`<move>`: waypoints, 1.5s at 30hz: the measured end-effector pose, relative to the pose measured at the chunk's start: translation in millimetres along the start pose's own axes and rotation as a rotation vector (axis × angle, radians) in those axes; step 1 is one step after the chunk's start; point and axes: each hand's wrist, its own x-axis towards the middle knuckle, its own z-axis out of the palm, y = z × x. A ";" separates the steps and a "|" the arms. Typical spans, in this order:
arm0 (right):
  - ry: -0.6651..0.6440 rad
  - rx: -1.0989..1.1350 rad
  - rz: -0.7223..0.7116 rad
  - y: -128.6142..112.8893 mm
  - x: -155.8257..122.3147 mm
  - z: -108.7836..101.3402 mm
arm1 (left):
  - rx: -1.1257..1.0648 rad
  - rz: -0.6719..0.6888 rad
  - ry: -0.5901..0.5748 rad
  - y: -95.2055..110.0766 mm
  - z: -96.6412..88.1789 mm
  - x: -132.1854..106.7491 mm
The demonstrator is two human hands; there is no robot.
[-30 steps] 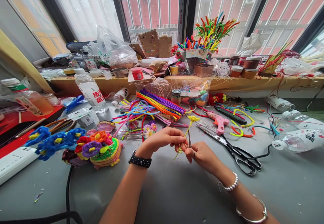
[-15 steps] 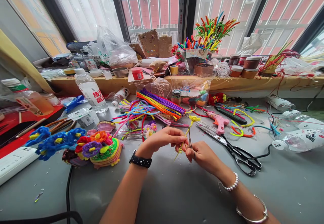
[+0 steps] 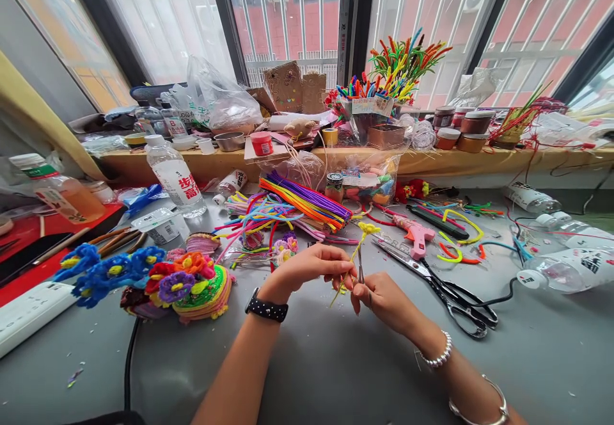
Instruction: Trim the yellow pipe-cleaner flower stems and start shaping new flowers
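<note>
My left hand [image 3: 316, 266] pinches the thin yellow stem of a pipe-cleaner flower [image 3: 368, 228], whose head points up and away from me. Below the fingers the stem's loose end sticks out toward the table. Closed around the handles of small metal scissors [image 3: 360, 264] is my right hand [image 3: 381, 296]. The blades point upward beside the stem; whether they touch it I cannot tell. Right of my hands lie large black-handled scissors [image 3: 432, 274] and a pink glue gun [image 3: 416, 233]. Bundled pipe cleaners [image 3: 311, 202] lie just beyond my hands.
Fuzzy finished flowers [image 3: 175, 281] stand at the left, near a white power strip [image 3: 33, 316] and an upright water bottle [image 3: 175, 175]. Several bottles [image 3: 570, 268] lie at the right. Jars and a pot of pipe-cleaner stems [image 3: 369, 118] line the ledge. A black cable [image 3: 129, 367] crosses the table.
The view has tilted up slightly, so the background sits a little lower. Both hands keep nearly the same pose; the flower and small scissors have barely shifted.
</note>
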 end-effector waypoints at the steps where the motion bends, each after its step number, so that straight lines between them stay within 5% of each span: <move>1: 0.004 -0.006 -0.006 -0.4 -0.2 -0.8 | 0.000 0.000 0.002 -0.2 -0.1 0.0; 15: -0.160 0.134 -0.080 -7.2 -6.3 -5.2 | -0.008 0.040 0.096 3.5 1.9 0.1; 45: -0.136 0.234 -0.105 -4.8 -3.9 2.6 | -0.038 0.005 0.062 4.1 3.7 1.1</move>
